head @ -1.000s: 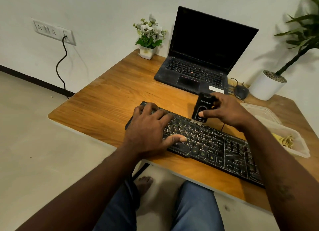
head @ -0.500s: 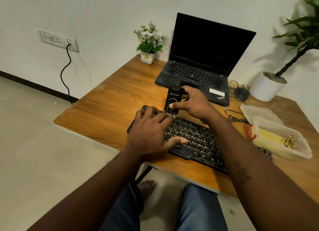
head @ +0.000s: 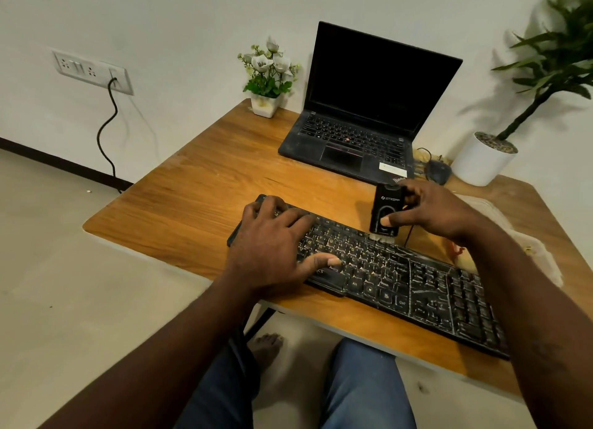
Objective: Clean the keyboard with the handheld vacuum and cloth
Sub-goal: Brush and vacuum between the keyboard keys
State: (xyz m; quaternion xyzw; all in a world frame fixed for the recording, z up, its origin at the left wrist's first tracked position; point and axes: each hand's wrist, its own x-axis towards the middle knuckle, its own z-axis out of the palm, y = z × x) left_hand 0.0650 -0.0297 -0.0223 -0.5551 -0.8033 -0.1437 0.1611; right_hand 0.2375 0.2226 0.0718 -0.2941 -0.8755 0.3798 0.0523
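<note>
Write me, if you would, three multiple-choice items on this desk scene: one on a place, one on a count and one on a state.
1. Where does the flower pot stand?
A. Left of the laptop
B. Right of it
C. On the floor

2. How many potted plants are in view?
A. One
B. Two
C. Four

3. What is the right hand doing?
A. Lying flat and empty
B. Holding a cloth
C. Gripping the handheld vacuum

Answers:
1 A, the pot sits by the laptop's left side, at the far edge of the desk.
2 B, the flower pot and the tall plant in its white pot.
3 C, its fingers curl round the vacuum, whose brush end is down on the keyboard.
</note>
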